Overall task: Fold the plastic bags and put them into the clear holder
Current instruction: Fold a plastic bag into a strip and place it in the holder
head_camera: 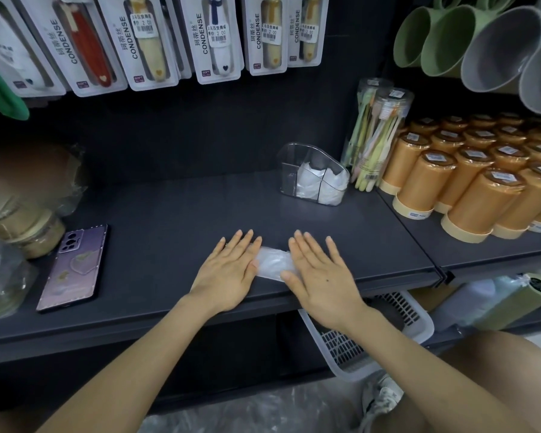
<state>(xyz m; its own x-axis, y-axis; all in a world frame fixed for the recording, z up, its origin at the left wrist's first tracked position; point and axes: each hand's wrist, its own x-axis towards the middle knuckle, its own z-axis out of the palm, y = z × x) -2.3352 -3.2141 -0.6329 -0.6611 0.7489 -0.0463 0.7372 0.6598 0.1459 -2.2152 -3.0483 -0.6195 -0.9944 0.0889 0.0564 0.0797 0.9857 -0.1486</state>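
Your left hand (pixel 228 273) and right hand (pixel 320 276) lie flat on the shelf (pixel 169 214), fingers straight and spread, gripping nothing. Both press down on one folded bag (pixel 272 263), which lies between the hands with its ends under the thumb sides.

Assessment: thin film, very light, limp and slippery, likely to spring open once released. Pinch it across the folded width at one end, thumb over and fingers under.

Holder (pixel 313 175) stands beyond your right fingertips, well apart.

Count:
- one bag under hand
- white bags in the holder, seemingly two bundles, exact number unclear
- one holder
- one phone (pixel 74 267), left of your left fingers
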